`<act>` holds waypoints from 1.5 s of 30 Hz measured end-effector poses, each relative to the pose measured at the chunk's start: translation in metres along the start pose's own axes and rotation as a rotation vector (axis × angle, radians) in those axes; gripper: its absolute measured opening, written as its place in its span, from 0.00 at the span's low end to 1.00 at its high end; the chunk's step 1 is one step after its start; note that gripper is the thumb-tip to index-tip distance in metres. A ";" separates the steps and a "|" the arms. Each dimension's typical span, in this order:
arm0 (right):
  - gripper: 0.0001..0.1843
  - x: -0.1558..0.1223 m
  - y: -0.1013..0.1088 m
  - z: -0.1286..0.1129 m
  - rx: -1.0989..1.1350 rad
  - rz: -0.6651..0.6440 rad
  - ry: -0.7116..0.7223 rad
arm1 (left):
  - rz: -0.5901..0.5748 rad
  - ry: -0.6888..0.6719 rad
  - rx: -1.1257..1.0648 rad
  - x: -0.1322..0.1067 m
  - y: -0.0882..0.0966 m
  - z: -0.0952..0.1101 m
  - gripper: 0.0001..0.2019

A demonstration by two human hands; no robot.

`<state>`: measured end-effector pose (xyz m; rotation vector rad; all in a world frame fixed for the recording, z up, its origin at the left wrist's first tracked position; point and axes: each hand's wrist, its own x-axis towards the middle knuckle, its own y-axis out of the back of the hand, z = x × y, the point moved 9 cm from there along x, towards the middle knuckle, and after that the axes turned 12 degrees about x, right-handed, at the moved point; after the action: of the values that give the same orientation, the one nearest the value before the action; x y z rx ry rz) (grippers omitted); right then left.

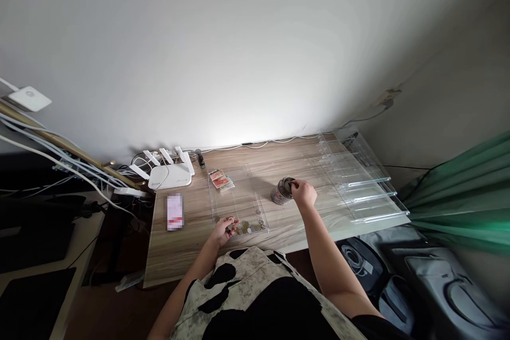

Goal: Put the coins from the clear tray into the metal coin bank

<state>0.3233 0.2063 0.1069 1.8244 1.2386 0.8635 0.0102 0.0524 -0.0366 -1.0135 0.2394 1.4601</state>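
My left hand is curled, palm partly up, around a few coins at the front of a clear shallow plastic tray. Beside its fingers, loose coins lie along the tray's near edge, some silver, some yellowish. To the right of the tray stands a round jar with a printed side and a dark mouth. My right hand is closed, thumb and fingers pinched at the jar's mouth; what they grip is too small to tell. Folded banknotes rest at the tray's far left.
A white router and a small dark bottle stand at the back left. A blurred pinkish packet lies in front of the router. Clear stacked trays occupy the right end. Cables run along the wall.
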 end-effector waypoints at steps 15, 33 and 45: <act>0.19 -0.050 -0.006 -0.041 0.304 0.049 0.172 | -0.077 0.017 0.136 0.002 -0.005 -0.003 0.12; 0.12 -0.135 -0.109 -0.094 0.723 -0.539 0.064 | -0.078 0.065 0.109 -0.002 -0.011 -0.012 0.10; 0.08 -0.021 0.016 -0.002 0.154 0.056 -0.022 | -0.047 0.111 0.004 -0.003 -0.008 -0.011 0.10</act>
<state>0.3218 0.1831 0.1190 1.9936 1.2763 0.7946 0.0217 0.0442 -0.0374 -1.0918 0.2967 1.3620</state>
